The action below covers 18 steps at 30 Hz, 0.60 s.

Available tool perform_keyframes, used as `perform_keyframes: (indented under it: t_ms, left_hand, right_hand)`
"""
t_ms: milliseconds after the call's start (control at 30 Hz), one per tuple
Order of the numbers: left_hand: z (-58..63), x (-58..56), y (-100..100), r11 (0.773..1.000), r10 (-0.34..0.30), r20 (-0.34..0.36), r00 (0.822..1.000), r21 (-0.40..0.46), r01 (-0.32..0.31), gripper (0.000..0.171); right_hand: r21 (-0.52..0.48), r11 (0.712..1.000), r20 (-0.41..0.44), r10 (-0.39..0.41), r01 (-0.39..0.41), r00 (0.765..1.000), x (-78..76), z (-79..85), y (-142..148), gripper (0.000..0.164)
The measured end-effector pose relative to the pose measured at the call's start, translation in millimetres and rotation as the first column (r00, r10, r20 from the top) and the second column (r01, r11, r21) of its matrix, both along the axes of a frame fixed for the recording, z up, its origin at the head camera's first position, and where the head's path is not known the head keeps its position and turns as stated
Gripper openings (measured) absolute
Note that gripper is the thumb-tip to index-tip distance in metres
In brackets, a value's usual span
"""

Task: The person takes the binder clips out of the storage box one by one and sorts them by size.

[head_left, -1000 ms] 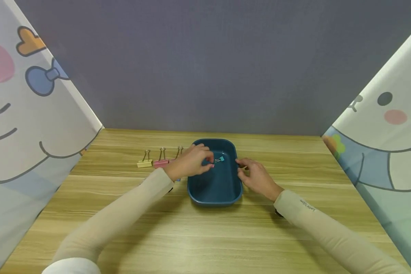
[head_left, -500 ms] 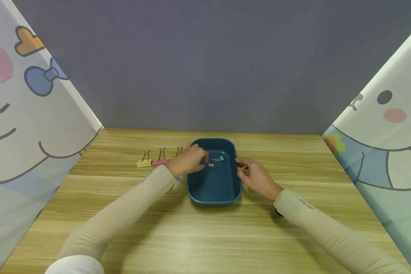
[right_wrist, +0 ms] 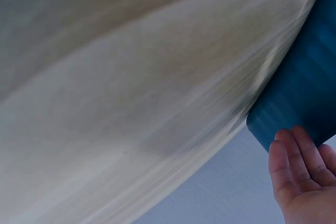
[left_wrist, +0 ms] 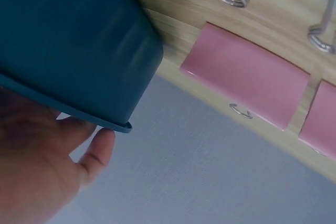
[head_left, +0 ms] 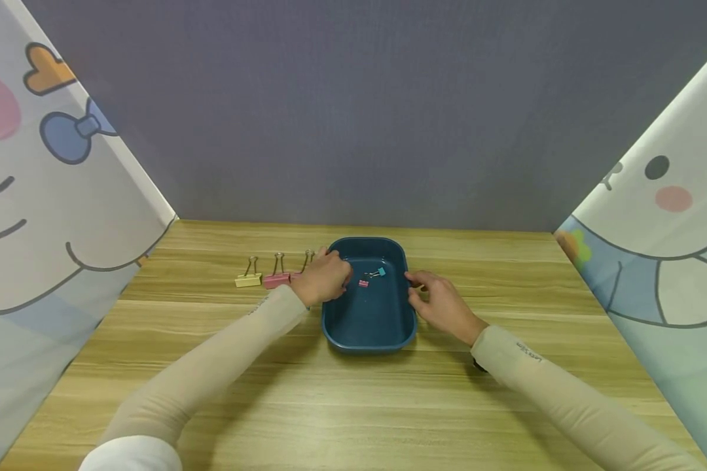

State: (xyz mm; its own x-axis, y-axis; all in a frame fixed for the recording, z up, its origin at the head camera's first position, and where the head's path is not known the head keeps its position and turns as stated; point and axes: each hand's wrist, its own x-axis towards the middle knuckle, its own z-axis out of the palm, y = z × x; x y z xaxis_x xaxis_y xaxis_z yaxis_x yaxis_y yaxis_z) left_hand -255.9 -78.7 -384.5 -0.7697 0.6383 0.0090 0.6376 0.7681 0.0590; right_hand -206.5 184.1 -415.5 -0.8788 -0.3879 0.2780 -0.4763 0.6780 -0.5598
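Pale, streaked wood-grain table [head_left: 359, 405]: running back to a plain grey-blue upright panel [head_left: 353, 118]
White cartoon-printed side walls [head_left: 41, 203]: flanking the table left and right
Deep-blue rounded rectangular bin [head_left: 370, 327]: standing on the table, containing a small pink metal clip [head_left: 363, 284] and a small turquoise metal clip [head_left: 381, 272]
Left of bin: broad yellow metal clip [head_left: 249, 280] beside broad pink metal clip [head_left: 277, 280]
Bare left hand [head_left: 324, 276]: over the bin's left rim, fingertips hidden; cannot tell whether gripping
Bare right hand [head_left: 444, 307]: loosely extended, touching the bin's right wall
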Motion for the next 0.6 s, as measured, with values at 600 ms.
perform_keyframes:
  t_ms: [600]
  left_hand:
    - [-14.9, -10.7, 19, 0.985, 0.046, -0.037, 0.998, -0.163, -0.051, 0.019]
  right_hand:
    - [0.006, 1.0, -0.003, 0.006, -0.006, 1.0, -2.0, -3.1, 0, 0.038]
